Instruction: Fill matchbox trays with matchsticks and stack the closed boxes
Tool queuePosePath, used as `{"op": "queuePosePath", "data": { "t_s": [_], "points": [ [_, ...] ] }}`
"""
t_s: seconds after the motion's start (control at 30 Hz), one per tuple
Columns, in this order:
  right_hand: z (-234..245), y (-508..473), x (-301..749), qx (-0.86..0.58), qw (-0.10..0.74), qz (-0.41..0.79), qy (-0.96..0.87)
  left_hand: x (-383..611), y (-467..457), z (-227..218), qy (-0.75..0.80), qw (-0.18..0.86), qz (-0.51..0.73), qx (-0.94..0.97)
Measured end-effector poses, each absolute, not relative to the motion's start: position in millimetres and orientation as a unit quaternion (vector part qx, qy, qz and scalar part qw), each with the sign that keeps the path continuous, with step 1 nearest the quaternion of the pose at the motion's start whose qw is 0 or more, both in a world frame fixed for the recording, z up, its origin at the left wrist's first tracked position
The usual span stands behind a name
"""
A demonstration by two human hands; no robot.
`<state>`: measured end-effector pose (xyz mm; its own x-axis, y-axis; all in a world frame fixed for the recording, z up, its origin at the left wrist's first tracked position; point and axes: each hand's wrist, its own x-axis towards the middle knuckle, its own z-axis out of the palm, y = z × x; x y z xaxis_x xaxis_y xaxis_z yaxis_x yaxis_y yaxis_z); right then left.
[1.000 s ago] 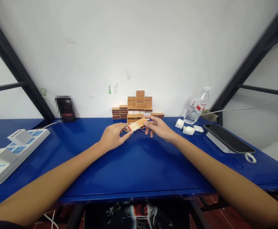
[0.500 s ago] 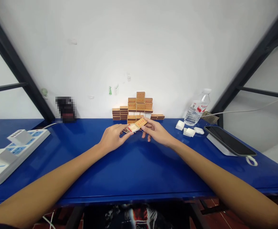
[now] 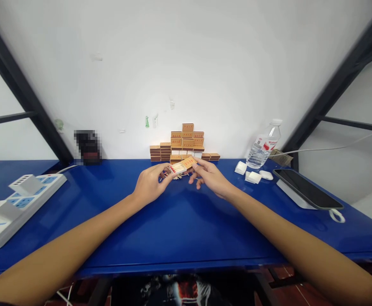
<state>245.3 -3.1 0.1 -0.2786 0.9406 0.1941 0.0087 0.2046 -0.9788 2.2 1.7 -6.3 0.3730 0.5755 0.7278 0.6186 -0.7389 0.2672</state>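
Both of my hands hold one half-open matchbox (image 3: 183, 165) just above the blue table (image 3: 179, 221), in front of the stack. My left hand (image 3: 150, 183) pinches the pulled-out tray end, where red match heads show. My right hand (image 3: 209, 176) grips the brown sleeve with thumb and forefinger, its other fingers loosely curled. A few loose matches (image 3: 177, 176) lie on the table under the box. Behind it a stack of brown matchboxes (image 3: 186, 143) stands against the white wall.
A white power strip (image 3: 10, 204) with a plugged adapter lies at the far left. At the right stand a water bottle (image 3: 264, 144), small white boxes (image 3: 248, 172) and a dark phone (image 3: 307, 189) on a white stand. A black object (image 3: 88, 146) sits by the wall.
The matchbox has lifted slightly between my hands and stays half open. Both hands have hardly moved.
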Motion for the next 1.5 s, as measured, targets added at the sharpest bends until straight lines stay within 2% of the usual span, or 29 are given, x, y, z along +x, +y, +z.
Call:
{"op": "queuePosePath", "data": {
  "t_s": [0.23,0.5,0.63,0.87,1.07,1.17,1.33,1.5],
  "points": [
    [0.6,-9.6,239.3,-0.372,0.471,0.494,-0.629,1.7,2.8,-6.1,-0.364,0.006,-0.435,-0.823],
    [-2.8,-13.6,234.1,-0.357,0.417,0.51,-0.662,0.0,4.8,-8.3,-0.348,-0.016,-0.437,-0.829],
    [-6.6,-19.7,228.4,-0.34,0.396,0.507,-0.686,-0.3,3.4,-4.7,-0.353,-0.064,-0.455,-0.815],
    [-4.8,-24.1,231.0,-0.33,0.341,0.441,-0.761,0.6,1.9,-7.8,-0.303,-0.099,-0.393,-0.862],
    [-6.6,-25.2,230.1,-0.351,0.337,0.437,-0.757,1.4,1.0,-6.0,-0.275,-0.098,-0.376,-0.88],
    [-7.4,-19.2,236.1,-0.383,0.335,0.373,-0.776,0.5,4.2,-7.3,-0.312,-0.098,-0.39,-0.861],
    [-3.7,-5.4,255.1,-0.449,0.296,0.14,-0.831,-8.4,18.2,-0.8,-0.406,-0.079,-0.418,-0.809],
    [1.0,0.9,265.4,-0.484,0.275,0.088,-0.826,-31.7,47.3,16.9,-0.48,-0.073,-0.439,-0.756]
  ]
}}
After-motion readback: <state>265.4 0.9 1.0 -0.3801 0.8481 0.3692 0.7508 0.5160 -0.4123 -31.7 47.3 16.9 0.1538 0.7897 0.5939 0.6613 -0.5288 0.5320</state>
